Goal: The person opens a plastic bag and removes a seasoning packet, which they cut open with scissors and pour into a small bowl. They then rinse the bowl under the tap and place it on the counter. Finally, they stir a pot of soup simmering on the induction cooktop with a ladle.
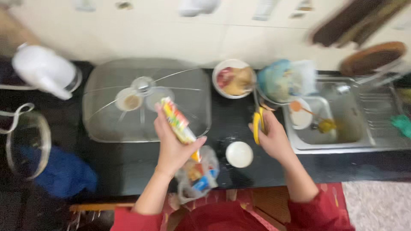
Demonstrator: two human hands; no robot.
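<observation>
My left hand grips a long, narrow colourful packet, yellow, green and red, held upright over the black counter. My right hand is closed on yellow-handled scissors, just left of the sink. Between the two hands a small white bowl stands on the counter. A clear plastic bag with small packets lies at the counter's front edge under my left wrist. The picture is blurred by motion.
A domed mesh food cover sits over small dishes at the back. A bowl of food and a bag-covered bowl stand behind. The steel sink holds a dish and spoon. A white kettle, glass bowl and blue cloth are left.
</observation>
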